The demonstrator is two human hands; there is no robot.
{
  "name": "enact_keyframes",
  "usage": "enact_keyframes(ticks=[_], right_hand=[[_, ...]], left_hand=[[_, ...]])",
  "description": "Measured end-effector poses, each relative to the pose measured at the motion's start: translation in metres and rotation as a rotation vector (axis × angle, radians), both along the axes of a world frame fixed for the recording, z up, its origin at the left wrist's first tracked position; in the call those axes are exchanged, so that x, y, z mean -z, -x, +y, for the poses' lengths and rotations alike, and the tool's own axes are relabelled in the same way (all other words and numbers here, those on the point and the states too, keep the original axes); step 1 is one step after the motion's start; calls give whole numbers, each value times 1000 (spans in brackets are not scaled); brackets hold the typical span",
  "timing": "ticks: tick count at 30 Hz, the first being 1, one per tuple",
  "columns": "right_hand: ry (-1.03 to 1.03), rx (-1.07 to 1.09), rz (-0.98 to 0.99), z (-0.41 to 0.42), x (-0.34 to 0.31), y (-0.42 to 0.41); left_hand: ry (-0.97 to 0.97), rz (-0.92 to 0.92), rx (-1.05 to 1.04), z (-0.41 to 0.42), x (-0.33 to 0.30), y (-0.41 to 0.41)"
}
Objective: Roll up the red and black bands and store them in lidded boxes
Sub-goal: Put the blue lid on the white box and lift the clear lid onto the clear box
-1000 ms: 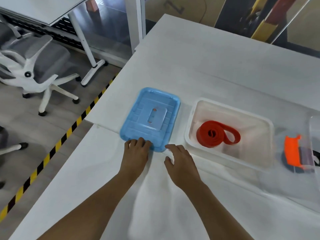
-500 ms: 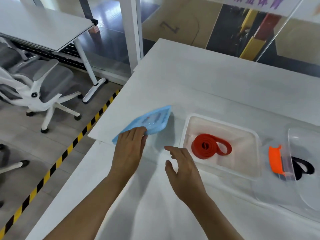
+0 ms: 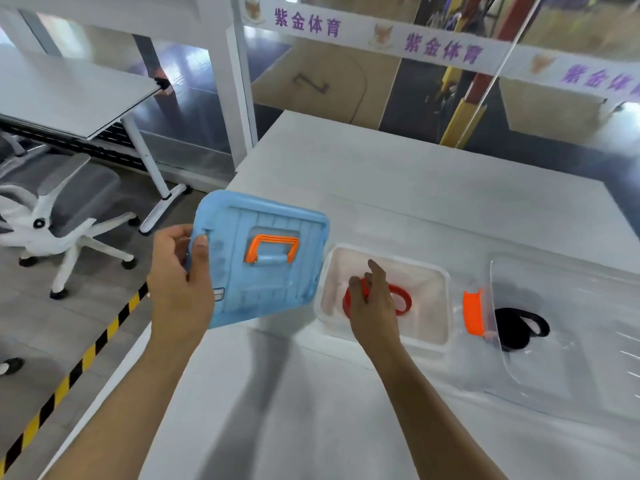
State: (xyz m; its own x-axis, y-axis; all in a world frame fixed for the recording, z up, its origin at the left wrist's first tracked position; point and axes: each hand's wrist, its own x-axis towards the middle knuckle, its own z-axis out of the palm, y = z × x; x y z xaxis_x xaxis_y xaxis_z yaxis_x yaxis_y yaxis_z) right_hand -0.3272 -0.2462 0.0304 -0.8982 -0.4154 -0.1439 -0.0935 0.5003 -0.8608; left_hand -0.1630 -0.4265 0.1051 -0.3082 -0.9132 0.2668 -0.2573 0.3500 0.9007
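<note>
L hand (image 3: 180, 289): we've got it clamped on the left edge of the blue lid (image 3: 259, 258), thumb on top, lid raised off the table (image 3: 433, 188) and tilted toward us.
R hand (image 3: 372, 303): fingers loosely curled over the red band (image 3: 401, 299), gripping nothing that we can make out; contact w/ band unclear.
Red band: rolled, lying inside the clear box (image 3: 440, 282), which has no lid on.
Black band (image 3: 519, 327): coiled in a 2nd clear box (image 3: 498, 341) to the right, beside its orange latch (image 3: 472, 313).
Handling: lid looks light, stiff plastic, prob. a bit slick; we'd hold it by both short edges, not the orange handle (image 3: 272, 247). Band is soft, springy; may uncoil.
Writing: purple "紫金体育" on the white banner (image 3: 381, 32); lid sticker too small to read.
</note>
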Motion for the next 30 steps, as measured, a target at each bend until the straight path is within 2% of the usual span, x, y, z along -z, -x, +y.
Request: enact_keyframes(ticks=[5, 9, 14, 18, 21, 25, 30], right_hand=[[13, -39, 8, 12, 7, 7], [34, -63, 34, 11, 5, 5], [-1, 0, 15, 21, 9, 14], [-201, 99, 34, 60, 20, 36], [-190, 142, -28, 84, 32, 48], [-258, 221, -9, 107, 44, 61], [-423, 294, 138, 116, 57, 61]], left_hand=[[-6, 32, -123, -10, -7, 3], [-51, 32, -140, -8, -8, 13], [-253, 3, -71, 6, 20, 42], [-428, -49, -9, 22, 53, 61], [-521, -141, 42, 34, 76, 77], [-531, -220, 171, 50, 93, 101], [-364, -387, 340, 60, 107, 131]])
